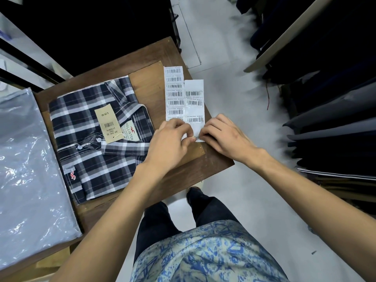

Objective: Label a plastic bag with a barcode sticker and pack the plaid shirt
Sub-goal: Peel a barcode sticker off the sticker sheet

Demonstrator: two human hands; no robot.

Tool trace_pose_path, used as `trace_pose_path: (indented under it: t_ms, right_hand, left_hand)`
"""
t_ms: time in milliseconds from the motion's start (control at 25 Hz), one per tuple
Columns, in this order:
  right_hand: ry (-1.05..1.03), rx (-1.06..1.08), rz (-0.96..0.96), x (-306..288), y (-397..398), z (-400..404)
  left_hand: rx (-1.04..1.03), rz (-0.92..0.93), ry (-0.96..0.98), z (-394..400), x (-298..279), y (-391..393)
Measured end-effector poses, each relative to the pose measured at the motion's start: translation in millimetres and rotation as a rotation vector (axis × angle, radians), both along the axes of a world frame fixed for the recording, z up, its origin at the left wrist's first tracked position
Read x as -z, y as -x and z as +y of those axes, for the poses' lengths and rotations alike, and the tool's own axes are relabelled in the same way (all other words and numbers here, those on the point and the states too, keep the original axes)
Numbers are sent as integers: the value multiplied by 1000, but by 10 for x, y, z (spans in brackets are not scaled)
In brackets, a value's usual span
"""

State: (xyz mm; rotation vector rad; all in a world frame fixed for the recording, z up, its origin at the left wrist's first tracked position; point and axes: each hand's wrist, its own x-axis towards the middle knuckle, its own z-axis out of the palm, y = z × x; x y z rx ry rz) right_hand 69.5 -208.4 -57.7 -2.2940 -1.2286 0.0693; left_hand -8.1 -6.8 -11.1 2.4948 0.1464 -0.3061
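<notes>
Sticker peel under way, nothing labelled or packed yet.
My left hand [173, 135] and right hand [219, 133] pinch one barcode sticker [197, 137] off its sheet [194, 106]; plaid shirt [95, 139] lies folded on the tabletop [183, 171], plastic bag [30, 169] beside it, both untouched.

A clothing stockroom, or the packing corner of a garment shop.

Dark folded garments [333, 127] are stacked in tall piles along the right, and more dark cloth hangs behind the small wooden table [183, 174]. On it lies a folded plaid shirt [95, 143] with a brand label at the collar and a price tag [107, 124] reading $29.50, beside strips of barcode stickers [176, 94]. At the left sits a stack of clear plastic bags [30, 169] over grey cloth. The floor [234, 68] is plain pale tile.
</notes>
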Motion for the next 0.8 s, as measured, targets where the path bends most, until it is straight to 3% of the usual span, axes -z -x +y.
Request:
trace_pose_path:
  t_ms: [280, 560, 800]
  right_hand:
    - [-21, -41, 64, -164, -233, -1]
    - [-158, 337, 814, -258, 55, 37]
    - [-447, 508, 1090, -529, 46, 272]
  left_hand:
    - [-7, -47, -52, 13, -37, -140]
    - [-79, 21, 93, 36, -4, -46]
    - [-383, 44, 436, 177, -289, -69]
